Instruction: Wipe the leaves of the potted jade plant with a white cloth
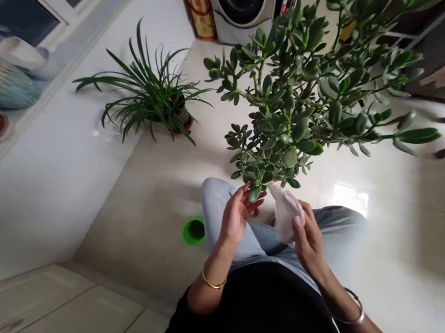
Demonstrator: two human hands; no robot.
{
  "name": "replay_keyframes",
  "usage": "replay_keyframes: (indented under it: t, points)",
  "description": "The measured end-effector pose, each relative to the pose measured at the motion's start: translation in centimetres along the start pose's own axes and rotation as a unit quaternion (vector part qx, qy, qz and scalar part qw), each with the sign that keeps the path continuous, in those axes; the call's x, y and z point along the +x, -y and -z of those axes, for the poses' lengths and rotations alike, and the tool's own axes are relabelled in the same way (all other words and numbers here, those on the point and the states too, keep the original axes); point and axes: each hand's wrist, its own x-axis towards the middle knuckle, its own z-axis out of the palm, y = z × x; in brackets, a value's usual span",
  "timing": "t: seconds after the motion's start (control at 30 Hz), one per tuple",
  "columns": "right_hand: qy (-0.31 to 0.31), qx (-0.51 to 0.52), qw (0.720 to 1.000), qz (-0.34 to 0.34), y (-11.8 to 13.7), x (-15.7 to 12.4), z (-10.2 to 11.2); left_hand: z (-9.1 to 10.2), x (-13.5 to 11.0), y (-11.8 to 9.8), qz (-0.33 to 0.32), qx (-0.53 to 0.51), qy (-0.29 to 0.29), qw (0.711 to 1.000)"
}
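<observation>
A large jade plant [300, 127] with thick green leaves spreads out in front of me. Close under its lowest front leaves, my left hand [237, 216] is palm-up with the fingers stretched and apart. Those fingertips are at or behind a low leaf [254, 192]; whether they touch it I cannot tell. A crumpled white tissue or thin cloth [285, 215] is pinched in my right hand [310, 237], thumb on top. The upper end of the white piece reaches up to the lower leaves. Foliage hides most of the plant's pot.
On the floor to my left stands a small green pot [188, 234] with dark contents. A spider-like potted plant [159, 97] is by the white wall. Vases [7, 81] line the sill. A washing machine [242, 4] and a yellow-red container [201, 13] stand at the back.
</observation>
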Motion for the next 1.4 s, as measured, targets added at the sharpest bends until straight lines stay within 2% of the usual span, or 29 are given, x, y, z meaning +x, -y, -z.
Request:
replay_keyframes:
  t: [0.07, 0.13, 0.3, 0.5, 0.8, 1.07, 1.4]
  points:
    - [0.013, -0.068, 0.995, 0.076, 0.8, 0.4, -1.5, -0.2, -0.1, 0.0, -0.006, -0.014, -0.001, 1.0]
    - [0.031, -0.12, 0.985, 0.118, 1.4, 0.8, -2.8, -0.3, -0.1, 0.1, -0.009, -0.019, -0.007, 1.0]
    - [0.047, -0.217, 0.963, 0.15, 1.9, 1.7, -4.5, -0.5, -0.3, 0.2, -0.012, 0.0, -0.011, 1.0]
    - [0.051, -0.24, 0.955, 0.168, 1.7, 2.0, -4.0, -1.0, -0.4, 0.0, 0.006, -0.019, -0.02, 1.0]
    - [0.038, -0.26, 0.952, 0.16, 1.4, 2.7, -3.5, -1.6, -1.4, -0.5, 0.018, -0.034, 0.001, 0.999]
    - [0.032, -0.282, 0.947, 0.151, 1.4, 2.9, -3.3, -2.6, -2.6, -0.9, -0.037, -0.008, 0.017, 0.999]
    - [0.037, -0.253, 0.947, 0.193, 2.1, 2.5, -3.6, -3.0, -2.4, -1.0, -0.04, 0.029, 0.005, 0.999]
